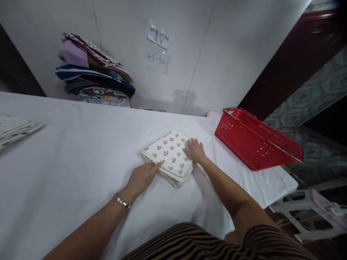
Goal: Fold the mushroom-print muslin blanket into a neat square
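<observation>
A folded white cloth [170, 150] with a grey print and a few coloured motifs lies in several layers on the white-covered table [89, 155]. My left hand [143, 177], with a silver bracelet at the wrist, is closed on its near left edge; the fingertips are partly hidden by the layers. On the cloth's right side rests my right hand [195, 151], fingers spread and lying flat on top. What kind of cloth article it is cannot be made out.
A red plastic basket [244, 141] with metal handles stands at the table's right end. Stacked folded fabrics [94, 76] sit by the wall at the back left. Another folded cloth [16, 130] lies at the far left. A white plastic stool [306, 213] is below right.
</observation>
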The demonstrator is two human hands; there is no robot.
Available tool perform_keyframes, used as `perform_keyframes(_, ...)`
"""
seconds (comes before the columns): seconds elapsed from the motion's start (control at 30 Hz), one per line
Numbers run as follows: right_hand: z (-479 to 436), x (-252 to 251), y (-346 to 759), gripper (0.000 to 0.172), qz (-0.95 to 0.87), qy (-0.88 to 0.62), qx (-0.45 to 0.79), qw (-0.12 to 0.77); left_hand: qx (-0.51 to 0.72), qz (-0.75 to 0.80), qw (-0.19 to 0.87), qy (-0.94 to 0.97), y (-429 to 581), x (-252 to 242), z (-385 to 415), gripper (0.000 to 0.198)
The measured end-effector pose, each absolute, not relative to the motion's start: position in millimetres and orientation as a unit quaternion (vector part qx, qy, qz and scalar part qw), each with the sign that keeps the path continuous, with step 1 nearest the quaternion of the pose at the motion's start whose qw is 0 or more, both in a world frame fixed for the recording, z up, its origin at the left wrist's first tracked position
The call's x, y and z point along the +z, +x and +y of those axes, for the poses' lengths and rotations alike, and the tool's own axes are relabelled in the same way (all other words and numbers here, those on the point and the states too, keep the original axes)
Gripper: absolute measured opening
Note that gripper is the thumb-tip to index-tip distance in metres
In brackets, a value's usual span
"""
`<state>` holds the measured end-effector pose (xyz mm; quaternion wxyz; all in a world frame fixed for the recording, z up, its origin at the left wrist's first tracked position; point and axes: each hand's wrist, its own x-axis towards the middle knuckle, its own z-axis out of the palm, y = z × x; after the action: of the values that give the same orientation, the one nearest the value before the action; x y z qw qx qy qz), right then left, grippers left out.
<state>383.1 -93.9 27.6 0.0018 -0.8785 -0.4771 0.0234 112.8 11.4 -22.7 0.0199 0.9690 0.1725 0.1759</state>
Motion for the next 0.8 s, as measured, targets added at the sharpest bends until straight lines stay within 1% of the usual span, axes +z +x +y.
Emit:
perform_keyframes(0.17, -108.4, 19.9, 388.8, 0.058, -0.439, -0.898, 0.022, -0.014, 0.159, 0.183, 0.037, 0.969, 115.6, -19.7, 7.3, 0.045)
perform_keyframes(0.27, -102.3, 25.2, 385.9, 0.06, -0.441, -0.897, 0.03, -0.024, 0.149, 0.192, 0.044, 0.969, 116.3, -17.7, 4.3, 0.044)
perform_keyframes(0.4, -71.5, 35.8, 366.2, 0.064, -0.52, -0.854, 0.007, 0.011, 0.163, 0.191, 0.067, 0.965, 116.7, -17.1, 2.6, 0.044)
perform_keyframes(0.53, -24.1, 30.6, 340.8, 0.064, -0.631, -0.774, 0.02, 0.039, 0.164, 0.188, 0.084, 0.965, 117.2, -18.8, 2.4, 0.043)
perform_keyframes(0.67, 8.2, 13.5, 335.2, 0.064, -0.638, -0.769, 0.047, 0.018, 0.171, 0.197, 0.091, 0.961, 117.7, -21.2, 2.5, 0.039)
perform_keyframes(0.8, 12.9, 4.3, 341.4, 0.064, -0.633, -0.772, 0.049, 0.018, 0.174, 0.193, 0.096, 0.961, 117.8, -21.7, 2.5, 0.04)
